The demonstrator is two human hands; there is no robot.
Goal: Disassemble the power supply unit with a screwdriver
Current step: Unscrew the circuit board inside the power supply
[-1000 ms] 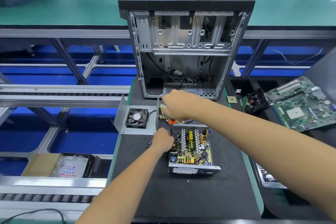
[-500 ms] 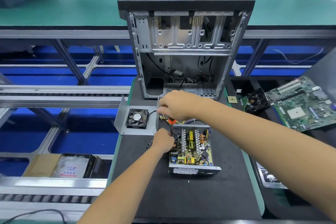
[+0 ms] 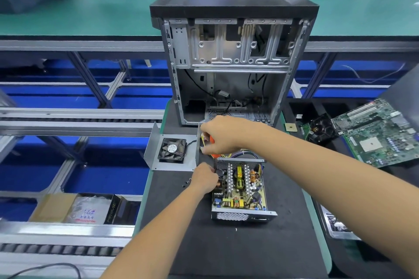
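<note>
— That big thing standing at the back of the black mat (image 3: 238,256)?

— The computer case (image 3: 233,61), upright, its open side towards us. Right of it a green motherboard (image 3: 383,133) lies tilted, its far corner cut off by a dark panel.

— And the power supply unit (image 3: 241,189)?

— Open-topped on the mat in front of the case, circuit board up, long axis running away from us, mesh end nearest. Its cover plate with the fan (image 3: 172,150) lies flat just to the left.

— The hands?

— The right hand (image 3: 223,136) is clenched round the orange-handled screwdriver (image 3: 213,142), held about upright over the unit's far left corner; the shaft and tip are hidden by the fingers. The left hand (image 3: 204,179) curls at the unit's left wall; I cannot tell what it is gripping.

— Those specks?

— Small dark screws (image 3: 187,182) on the mat, just beside the left hand.
</note>
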